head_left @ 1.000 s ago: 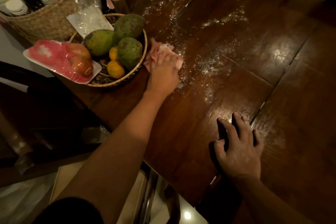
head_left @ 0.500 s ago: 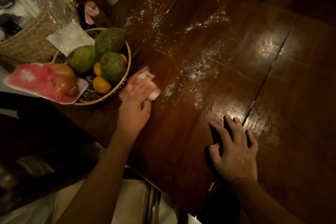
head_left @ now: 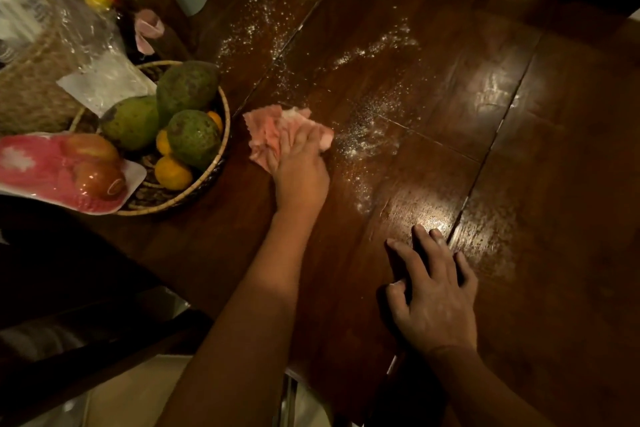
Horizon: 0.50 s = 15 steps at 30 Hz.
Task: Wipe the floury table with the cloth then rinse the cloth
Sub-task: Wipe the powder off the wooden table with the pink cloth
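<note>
Head view: the left hand (head_left: 301, 166) presses the pink cloth (head_left: 270, 135) onto the table (head_left: 536, 166), fingers laid fairly straight over it, just beside the fruit basket (head_left: 227, 135). The right hand (head_left: 436, 302) rests flat, fingers spread, holding nothing. Risk: a wide stroke could knock the basket or drive flour (head_left: 367, 146) into the plank seams of this dark, glossy wood, and the dim lighting could hide residue.

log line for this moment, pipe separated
phase: wiping | left hand: presses pink cloth on table | right hand: flat on table | flour: streaks beyond and right of cloth | rinse: not yet
</note>
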### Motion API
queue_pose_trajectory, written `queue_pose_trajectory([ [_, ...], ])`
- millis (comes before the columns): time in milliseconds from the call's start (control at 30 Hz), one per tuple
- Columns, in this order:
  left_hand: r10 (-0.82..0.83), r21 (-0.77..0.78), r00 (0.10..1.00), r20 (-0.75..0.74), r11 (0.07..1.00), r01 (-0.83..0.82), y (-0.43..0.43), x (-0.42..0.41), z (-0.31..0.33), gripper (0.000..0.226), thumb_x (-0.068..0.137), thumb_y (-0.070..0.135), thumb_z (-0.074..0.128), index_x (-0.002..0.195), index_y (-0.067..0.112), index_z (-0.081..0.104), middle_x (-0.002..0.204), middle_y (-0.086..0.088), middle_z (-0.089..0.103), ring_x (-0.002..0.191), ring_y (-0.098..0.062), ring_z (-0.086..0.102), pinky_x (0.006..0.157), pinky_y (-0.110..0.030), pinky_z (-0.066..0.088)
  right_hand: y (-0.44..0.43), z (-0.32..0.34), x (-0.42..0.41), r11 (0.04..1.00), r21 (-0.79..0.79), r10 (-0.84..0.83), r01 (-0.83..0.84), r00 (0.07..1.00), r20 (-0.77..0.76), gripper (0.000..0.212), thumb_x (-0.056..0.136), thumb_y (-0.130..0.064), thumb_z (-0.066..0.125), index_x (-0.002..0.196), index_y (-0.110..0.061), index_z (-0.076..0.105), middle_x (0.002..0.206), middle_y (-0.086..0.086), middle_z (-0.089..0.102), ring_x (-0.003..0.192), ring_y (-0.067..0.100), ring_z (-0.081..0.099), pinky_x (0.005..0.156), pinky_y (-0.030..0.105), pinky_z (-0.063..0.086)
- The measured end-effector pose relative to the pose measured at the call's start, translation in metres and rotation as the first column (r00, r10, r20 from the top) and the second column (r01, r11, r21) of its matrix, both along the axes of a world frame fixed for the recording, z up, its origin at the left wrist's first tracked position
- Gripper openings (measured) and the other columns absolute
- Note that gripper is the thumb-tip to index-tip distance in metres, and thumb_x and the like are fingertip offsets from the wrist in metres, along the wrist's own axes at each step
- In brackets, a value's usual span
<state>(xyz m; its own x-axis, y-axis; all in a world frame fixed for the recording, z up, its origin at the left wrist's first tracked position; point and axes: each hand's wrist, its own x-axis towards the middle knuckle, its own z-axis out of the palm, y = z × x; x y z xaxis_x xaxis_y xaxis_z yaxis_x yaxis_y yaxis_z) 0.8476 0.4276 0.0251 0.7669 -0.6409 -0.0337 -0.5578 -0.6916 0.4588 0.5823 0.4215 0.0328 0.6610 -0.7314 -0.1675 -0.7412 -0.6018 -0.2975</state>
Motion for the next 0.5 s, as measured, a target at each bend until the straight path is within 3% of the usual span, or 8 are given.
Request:
queue_pose_trajectory([
  [67, -0.007, 0.029, 1.0, -0.02, 1.0, 0.007, -0.034, -0.004, 0.001, 0.052, 0.095, 0.012, 0.046, 0.144, 0.029, 0.046, 0.155, 0.005, 0.038, 0.149, -0.032, 0.015, 0.117, -0.063, 0.011, 0.001, 0.0, 0.001, 1.0, 0.005, -0.008, 0.008, 1.0, -0.001, 0.056, 0.086, -0.042, 0.04, 0.141, -0.041, 0.045, 0.162, -0.002, 0.028, 0.153, 0.019, 0.016, 0.121, 0.044, -0.001],
  [133, -0.235, 0.0, 0.97, -0.062, 0.972, 0.236, -0.048, -0.021, 0.004, 0.05, 0.093, 0.009, 0.045, 0.135, 0.033, 0.055, 0.153, 0.001, 0.043, 0.147, -0.036, 0.02, 0.116, -0.063, 0.013, 0.0, 0.0, 0.002, 1.0, 0.001, -0.009, 0.009, 1.0, -0.002, 0.056, 0.085, -0.041, 0.04, 0.141, -0.041, 0.046, 0.161, -0.002, 0.029, 0.153, 0.019, 0.017, 0.121, 0.046, 0.001],
  [200, -0.524, -0.046, 0.845, -0.109, 0.851, 0.522, -0.033, -0.034, 0.004, 0.051, 0.09, 0.015, 0.039, 0.13, 0.037, 0.059, 0.156, 0.0, 0.037, 0.149, -0.033, 0.016, 0.119, -0.061, 0.009, -0.001, 0.0, 0.0, 1.0, -0.011, -0.005, 0.005, 1.0, -0.003, 0.057, 0.084, -0.041, 0.04, 0.141, -0.041, 0.047, 0.161, -0.002, 0.03, 0.153, 0.02, 0.018, 0.12, 0.047, 0.004],
  [267, -0.644, -0.13, 0.74, -0.192, 0.764, 0.632, 0.003, -0.032, 0.008, 0.05, 0.089, 0.024, 0.037, 0.132, 0.039, 0.058, 0.156, 0.008, 0.037, 0.151, -0.02, 0.016, 0.122, -0.051, 0.003, 0.0, 0.001, 0.0, 1.0, -0.017, 0.001, -0.001, 1.0, 0.001, 0.057, 0.083, -0.041, 0.041, 0.14, -0.041, 0.048, 0.16, -0.002, 0.032, 0.153, 0.019, 0.019, 0.12, 0.047, 0.006],
  [333, -0.607, -0.247, 0.776, -0.171, 0.789, 0.562, 0.041, -0.019, 0.008, 0.044, 0.087, 0.01, 0.051, 0.121, 0.033, 0.068, 0.142, 0.012, 0.053, 0.143, -0.011, 0.035, 0.122, -0.048, 0.015, 0.0, 0.001, 0.002, 1.0, -0.017, 0.008, -0.008, 1.0, 0.004, 0.057, 0.083, -0.04, 0.042, 0.14, -0.04, 0.049, 0.16, -0.001, 0.032, 0.152, 0.02, 0.02, 0.119, 0.049, 0.008],
  [400, -0.392, -0.282, 0.899, -0.194, 0.9, 0.331, 0.056, -0.003, 0.01, 0.046, 0.083, -0.005, 0.061, 0.112, 0.028, 0.073, 0.13, 0.015, 0.06, 0.135, -0.012, 0.048, 0.119, -0.035, 0.027, -0.002, 0.001, 0.004, 1.0, -0.013, 0.015, -0.015, 1.0, 0.002, 0.056, 0.084, -0.04, 0.042, 0.14, -0.041, 0.047, 0.16, -0.001, 0.032, 0.152, 0.02, 0.02, 0.119, 0.051, 0.01],
  [467, -0.152, -0.236, 0.965, -0.213, 0.967, 0.1, 0.039, 0.009, 0.008, 0.044, 0.089, -0.004, 0.06, 0.118, 0.027, 0.07, 0.134, 0.011, 0.058, 0.137, -0.017, 0.045, 0.118, -0.023, 0.024, -0.004, 0.001, 0.002, 1.0, -0.007, 0.023, -0.023, 1.0, -0.004, 0.055, 0.086, -0.041, 0.041, 0.141, -0.041, 0.045, 0.161, -0.001, 0.03, 0.153, 0.02, 0.018, 0.119, 0.052, 0.009],
  [500, -0.101, -0.213, 0.978, -0.185, 0.975, 0.06, 0.021, 0.012, 0.008, 0.045, 0.092, -0.002, 0.057, 0.123, 0.028, 0.067, 0.14, 0.006, 0.055, 0.14, -0.02, 0.039, 0.121, -0.032, 0.02, -0.005, 0.001, 0.0, 1.0, -0.006, 0.026, -0.026, 1.0, -0.005, 0.055, 0.086, -0.041, 0.041, 0.141, -0.04, 0.045, 0.161, -0.001, 0.029, 0.153, 0.02, 0.016, 0.12, 0.052, 0.008],
])
